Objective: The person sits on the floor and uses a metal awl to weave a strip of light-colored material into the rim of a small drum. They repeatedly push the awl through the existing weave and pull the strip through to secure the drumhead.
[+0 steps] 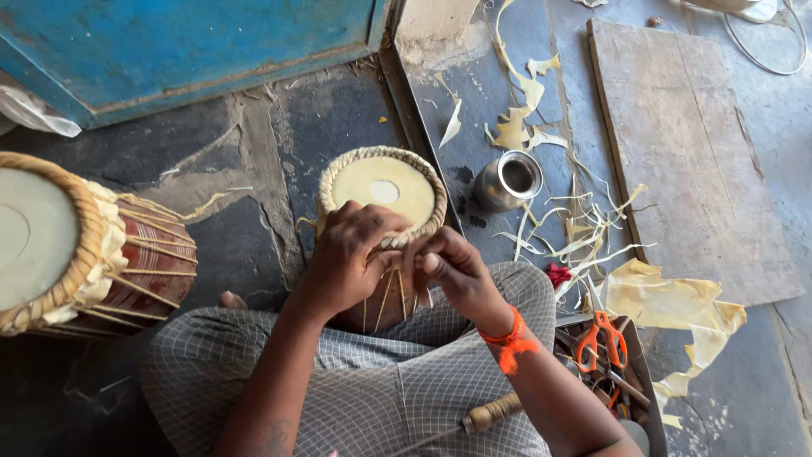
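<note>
A small drum (385,190) with a pale skin head and a braided rim stands upright between my knees. My left hand (347,254) lies over the near edge of its rim, fingers curled on the braid. My right hand (452,271), with an orange thread at the wrist, pinches a thin pale lacing strap (404,288) at the drum's near side. Several straps run down the drum's wooden body below my hands.
A larger drum (76,245) lies at the left. A small metal pot (510,179) stands right of the small drum, among pale hide strips (584,233). Orange-handled scissors (600,334), a wooden board (685,161), a wooden-handled tool (491,413) and a blue door (194,42) surround me.
</note>
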